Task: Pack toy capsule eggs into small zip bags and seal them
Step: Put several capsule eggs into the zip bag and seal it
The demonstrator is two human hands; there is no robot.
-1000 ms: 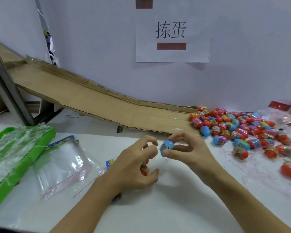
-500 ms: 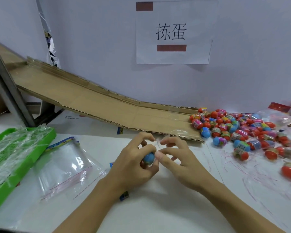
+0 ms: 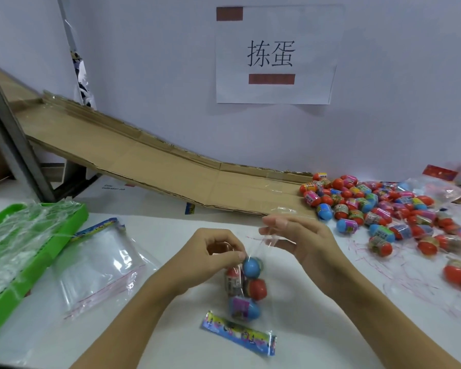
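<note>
The white table [image 3: 317, 328] carries everything, and the small clear zip bag [image 3: 246, 286] at its middle is the landmark. The bag hangs between the two hands, its printed card header [image 3: 240, 332] lying on the table below it. Inside are what look like four capsule eggs: a blue egg [image 3: 252, 267] at the top, a red one [image 3: 257, 288] beneath, a blue-and-purple one [image 3: 244, 307] lowest, and another red-topped one at their left.

The left hand [image 3: 213, 253] has its fingers curled, pinching the bag's mouth right above the blue egg. The right hand [image 3: 301, 241] is mostly open, thumb and fingertips nipping the far edge of the mouth film and drawing it taut.

To seal well, I judge the eggs should settle clear of the zip track; then both lips want lining up and pressing from one end across, so no gap stays.

Right of the bag lies the heap of loose eggs [image 3: 383, 209]; left of it a stack of empty bags [image 3: 101, 262] and a green tray [image 3: 19, 251]; behind it a cardboard ramp [image 3: 157, 166].

The wall sign [image 3: 274, 54] above reads "拣蛋". The header print is too blurred to read.
</note>
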